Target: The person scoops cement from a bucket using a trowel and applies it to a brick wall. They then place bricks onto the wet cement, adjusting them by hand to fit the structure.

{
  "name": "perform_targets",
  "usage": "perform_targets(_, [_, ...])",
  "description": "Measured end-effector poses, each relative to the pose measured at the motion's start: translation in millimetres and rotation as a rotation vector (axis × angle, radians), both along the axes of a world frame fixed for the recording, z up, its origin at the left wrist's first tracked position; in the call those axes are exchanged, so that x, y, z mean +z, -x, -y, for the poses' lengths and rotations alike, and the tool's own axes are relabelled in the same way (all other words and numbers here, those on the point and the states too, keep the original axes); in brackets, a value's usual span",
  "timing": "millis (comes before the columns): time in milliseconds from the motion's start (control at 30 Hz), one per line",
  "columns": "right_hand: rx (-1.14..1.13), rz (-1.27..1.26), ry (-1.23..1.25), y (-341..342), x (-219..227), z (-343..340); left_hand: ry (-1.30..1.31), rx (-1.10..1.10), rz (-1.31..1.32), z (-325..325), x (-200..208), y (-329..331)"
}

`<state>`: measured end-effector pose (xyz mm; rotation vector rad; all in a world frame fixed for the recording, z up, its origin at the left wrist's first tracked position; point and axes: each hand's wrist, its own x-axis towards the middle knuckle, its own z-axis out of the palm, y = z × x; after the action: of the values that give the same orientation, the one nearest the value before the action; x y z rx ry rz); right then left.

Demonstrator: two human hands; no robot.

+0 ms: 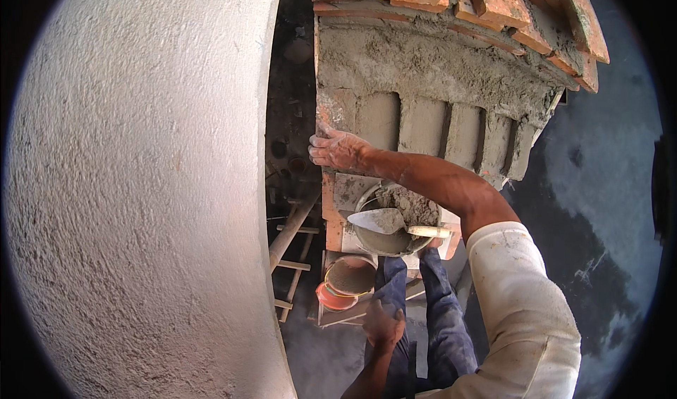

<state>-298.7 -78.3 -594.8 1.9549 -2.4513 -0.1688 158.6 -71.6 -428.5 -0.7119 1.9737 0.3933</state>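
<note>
Right hand, fingers bent at the left edge of the mortared masonry, seems to check or steady it; grip unclear. Left hand curled, contents hidden. 1 trowel lies across the bucket; mortaring would call for lifting it.

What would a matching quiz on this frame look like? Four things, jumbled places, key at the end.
Things
1. trowel
2. right hand
3. left hand
4. orange clay tiles

Places
A. at the left edge of the masonry
B. along the top of the picture, above the grey mortar face
C. lying over the mortar bucket
D. by the left trouser leg, low in the picture

Pairs: 1-C, 2-A, 3-D, 4-B
</note>
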Motion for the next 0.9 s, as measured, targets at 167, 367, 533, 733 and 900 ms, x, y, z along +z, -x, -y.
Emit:
perform_targets(167, [0.116,-0.023,0.225,-31.0,91.6,-44.4,0.020,-0.058,-0.121,-6.7,-7.2,-26.6])
perform_targets(367, [0.046,-0.156,0.179,6.6,242.8,-99.7,-0.010,-0.041,-0.094,-5.1,-1.4,-16.1])
perform_targets(533, [-0.070,-0.494,0.186,126.8,319.7,-141.4,0.038,-0.035,-0.144,-11.8,-8.3,-27.3])
perform_targets(733, [-0.262,-0.312,-0.179,228.2,366.6,-185.6,0.022,-0.048,-0.155,-16.3,-3.3,-19.8])
perform_targets(900, [-0.368,-0.523,0.343,135.5,307.7,-229.0,0.004,-0.057,-0.079,-14.4,-1.6,-7.9])
